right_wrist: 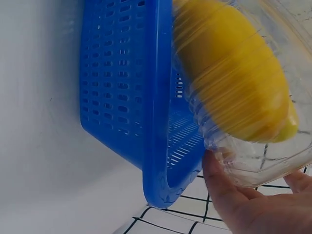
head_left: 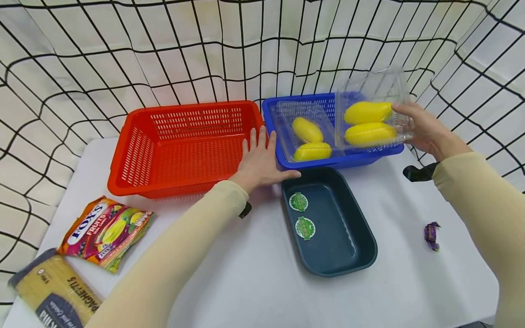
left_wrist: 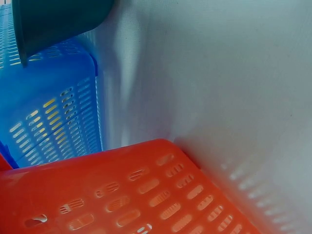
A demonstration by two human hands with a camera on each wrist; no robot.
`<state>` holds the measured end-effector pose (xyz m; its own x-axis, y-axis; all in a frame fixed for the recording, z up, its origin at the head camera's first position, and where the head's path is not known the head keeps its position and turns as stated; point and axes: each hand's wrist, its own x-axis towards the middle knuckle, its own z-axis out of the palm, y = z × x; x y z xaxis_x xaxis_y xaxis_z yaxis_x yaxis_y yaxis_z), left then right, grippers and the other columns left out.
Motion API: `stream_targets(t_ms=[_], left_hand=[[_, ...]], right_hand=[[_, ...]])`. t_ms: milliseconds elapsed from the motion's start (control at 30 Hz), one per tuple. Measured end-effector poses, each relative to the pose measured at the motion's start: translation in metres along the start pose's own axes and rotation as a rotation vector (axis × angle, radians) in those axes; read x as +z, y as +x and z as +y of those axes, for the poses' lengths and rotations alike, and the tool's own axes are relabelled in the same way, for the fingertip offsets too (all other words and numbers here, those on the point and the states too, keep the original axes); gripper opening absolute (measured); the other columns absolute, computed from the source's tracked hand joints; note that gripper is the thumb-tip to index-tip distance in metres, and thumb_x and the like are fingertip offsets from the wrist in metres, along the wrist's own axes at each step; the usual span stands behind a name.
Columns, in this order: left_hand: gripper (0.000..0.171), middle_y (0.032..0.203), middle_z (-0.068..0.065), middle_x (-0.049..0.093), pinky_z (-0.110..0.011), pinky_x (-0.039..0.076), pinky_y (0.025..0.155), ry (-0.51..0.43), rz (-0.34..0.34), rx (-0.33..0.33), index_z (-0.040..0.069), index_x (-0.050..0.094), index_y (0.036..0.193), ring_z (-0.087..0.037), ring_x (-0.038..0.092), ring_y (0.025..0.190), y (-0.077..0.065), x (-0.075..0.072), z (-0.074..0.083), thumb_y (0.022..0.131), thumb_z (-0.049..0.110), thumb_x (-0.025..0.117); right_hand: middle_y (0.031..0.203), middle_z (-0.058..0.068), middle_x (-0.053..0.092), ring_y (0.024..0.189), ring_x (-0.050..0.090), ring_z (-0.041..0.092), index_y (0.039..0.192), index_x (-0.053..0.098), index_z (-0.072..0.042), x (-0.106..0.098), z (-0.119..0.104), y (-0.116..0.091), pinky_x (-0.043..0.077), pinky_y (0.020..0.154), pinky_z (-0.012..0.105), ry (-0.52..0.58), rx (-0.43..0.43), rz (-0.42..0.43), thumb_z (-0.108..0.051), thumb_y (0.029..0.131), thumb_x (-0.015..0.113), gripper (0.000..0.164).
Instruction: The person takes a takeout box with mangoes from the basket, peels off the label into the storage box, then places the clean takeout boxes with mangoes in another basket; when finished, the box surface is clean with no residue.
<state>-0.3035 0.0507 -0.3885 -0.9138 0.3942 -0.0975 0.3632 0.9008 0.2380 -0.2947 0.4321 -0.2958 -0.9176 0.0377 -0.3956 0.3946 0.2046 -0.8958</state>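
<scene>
My right hand [head_left: 428, 130] grips the right edge of a clear plastic box [head_left: 404, 93] holding two yellow mango-like fruits [head_left: 367, 113]. This box is tilted over the right part of the blue basket [head_left: 352, 160]. In the right wrist view, my fingertips hold the box's clear wall [right_wrist: 248, 170] beside the basket rim. A second clear box [head_left: 285, 130] with two similar yellow fruits [head_left: 307, 130] lies in the basket's left part. My left hand [head_left: 260, 161] is spread with straight fingers near the red basket's [head_left: 172, 187] right edge; its thumb reaches the dark teal tray's [head_left: 328, 228] corner. The left wrist view does not show the hand.
A candy bag [head_left: 106, 232] and a spaghetti pack [head_left: 57, 291] lie at the left. One purple wrapped sweet [head_left: 431, 236] is on the white table [head_left: 246, 273] at the right. Black wire mesh [head_left: 242, 45] stands behind the baskets and along both sides.
</scene>
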Motion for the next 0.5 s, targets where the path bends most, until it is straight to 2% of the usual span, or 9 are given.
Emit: stream_targets(t_ms=[100, 233, 300, 400, 433, 500], left_hand=[[0.129, 0.173, -0.017, -0.009, -0.060, 0.000, 0.128, 0.008, 0.007, 0.000, 0.011, -0.002, 0.165, -0.042, -0.009, 0.159, 0.0007, 0.0000, -0.0006, 0.077, 0.088, 0.053], [0.129, 0.173, -0.017, -0.009, -0.060, 0.001, 0.128, 0.013, 0.007, 0.001, 0.011, -0.002, 0.165, -0.042, -0.008, 0.159, 0.0013, -0.0005, -0.0003, 0.077, 0.088, 0.052], [0.128, 0.173, -0.017, -0.009, -0.061, 0.001, 0.128, 0.020, 0.001, 0.002, 0.011, -0.002, 0.165, -0.042, -0.008, 0.159, 0.0016, -0.0017, 0.0003, 0.078, 0.088, 0.051], [0.126, 0.172, -0.019, -0.009, -0.061, 0.001, 0.128, 0.032, -0.014, 0.011, 0.010, -0.002, 0.165, -0.041, -0.008, 0.159, 0.0029, -0.0047, 0.0011, 0.079, 0.088, 0.049], [0.126, 0.172, -0.019, -0.009, -0.061, 0.001, 0.128, 0.036, -0.023, 0.015, 0.010, -0.002, 0.165, -0.041, -0.008, 0.159, 0.0034, -0.0057, 0.0013, 0.080, 0.088, 0.048], [0.126, 0.172, -0.019, -0.010, -0.061, 0.001, 0.128, 0.043, -0.042, 0.022, 0.009, -0.002, 0.165, -0.041, -0.009, 0.159, 0.0050, -0.0083, 0.0014, 0.080, 0.089, 0.046]], right_hand=[[0.174, 0.002, -0.006, 0.154, 0.010, 0.036, 0.159, -0.014, -0.049, 0.0003, 0.0004, 0.0010, 0.010, 0.129, 0.057, -0.008, -0.003, 0.004, -0.060, 0.102, 0.048, 0.085], [0.174, 0.001, -0.004, 0.150, 0.018, 0.033, 0.161, -0.008, -0.049, -0.0013, 0.0016, 0.0020, 0.010, 0.128, 0.058, 0.059, 0.014, 0.016, -0.061, 0.100, 0.050, 0.085], [0.171, 0.000, 0.010, 0.145, 0.026, 0.029, 0.161, -0.002, -0.048, -0.0029, 0.0021, 0.0030, 0.008, 0.128, 0.058, 0.132, 0.022, 0.013, -0.059, 0.099, 0.054, 0.085], [0.153, -0.009, 0.033, 0.133, 0.036, 0.021, 0.163, 0.002, -0.044, -0.0047, 0.0032, 0.0052, 0.009, 0.128, 0.057, 0.188, 0.027, 0.007, -0.058, 0.098, 0.057, 0.086], [0.147, -0.010, 0.036, 0.130, 0.038, 0.019, 0.163, 0.002, -0.043, -0.0050, 0.0039, 0.0064, 0.010, 0.129, 0.056, 0.201, 0.031, 0.006, -0.058, 0.098, 0.058, 0.088], [0.151, -0.011, 0.034, 0.128, 0.039, 0.017, 0.164, 0.001, -0.041, -0.0044, 0.0055, 0.0088, 0.011, 0.129, 0.053, 0.221, 0.039, 0.000, -0.059, 0.097, 0.059, 0.091]])
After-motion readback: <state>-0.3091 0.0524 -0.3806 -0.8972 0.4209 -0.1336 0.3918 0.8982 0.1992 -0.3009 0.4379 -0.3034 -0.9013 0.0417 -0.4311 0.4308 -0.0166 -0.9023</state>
